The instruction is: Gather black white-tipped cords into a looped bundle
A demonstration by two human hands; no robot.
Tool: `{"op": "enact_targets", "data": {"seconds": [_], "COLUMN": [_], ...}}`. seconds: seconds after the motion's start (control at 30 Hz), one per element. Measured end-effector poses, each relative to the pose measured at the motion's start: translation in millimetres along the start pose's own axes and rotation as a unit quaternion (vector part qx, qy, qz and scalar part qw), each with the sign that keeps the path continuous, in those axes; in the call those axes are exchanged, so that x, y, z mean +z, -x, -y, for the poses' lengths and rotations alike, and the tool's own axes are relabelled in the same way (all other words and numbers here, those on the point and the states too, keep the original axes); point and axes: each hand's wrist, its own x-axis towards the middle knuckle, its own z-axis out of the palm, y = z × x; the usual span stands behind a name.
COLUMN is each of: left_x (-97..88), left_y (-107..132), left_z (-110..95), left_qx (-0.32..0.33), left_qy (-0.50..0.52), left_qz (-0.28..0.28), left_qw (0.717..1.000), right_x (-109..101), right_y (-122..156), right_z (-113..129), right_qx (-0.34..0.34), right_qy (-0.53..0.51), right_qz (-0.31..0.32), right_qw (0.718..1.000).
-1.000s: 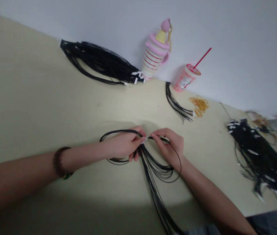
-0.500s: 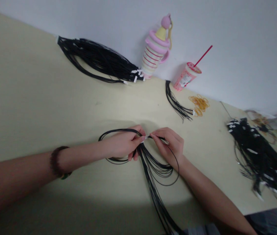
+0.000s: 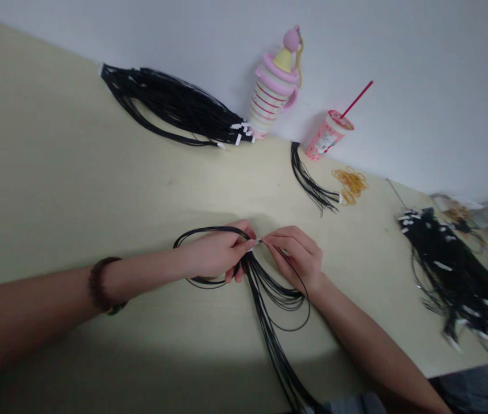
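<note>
My left hand and my right hand meet fingertip to fingertip over the beige table. Between them they pinch a small white tag on a bundle of thin black cords. The cords loop out to the left of my left hand and below my right hand. Their long ends run down toward the bottom edge. A dark bead bracelet sits on my left wrist.
A large pile of black cords lies at the back left. Beside it stand a pink striped bottle and a pink cup with a red straw. A small cord bunch, yellow rubber bands and another cord heap lie at the right.
My right hand has shifted slightly, and the cord loop under it has drawn in a little. My left hand stays in place.
</note>
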Motion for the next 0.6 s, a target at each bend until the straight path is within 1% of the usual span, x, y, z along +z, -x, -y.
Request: {"op": "enact_targets", "data": {"seconds": [0.13,0.3,0.47,0.6], "left_x": [0.1,-0.5,-0.1,0.4], "left_y": [-0.2,0.9,0.6,-0.2], "left_z": [1.1,-2.1,-1.3,2.8], "left_qx": [0.015,-0.005,-0.005,0.015], "left_qy": [0.003,0.000,-0.003,0.001], "left_qz": [0.000,0.003,-0.002,-0.005], "left_qw": [1.000,1.000,1.000,1.000], "right_x": [0.2,-1.2,-1.4,-0.4], "right_y": [-1.3,-3.2,-1.9,-4.0], "right_z": [0.4,0.4,-0.2,-2.6], "right_qx": [0.004,0.036,0.028,0.022], "right_qy": [-0.008,-0.024,-0.027,-0.026], "right_qz": [0.010,0.041,0.046,0.058], "right_qw": [1.000,0.998,0.998,0.998]}}
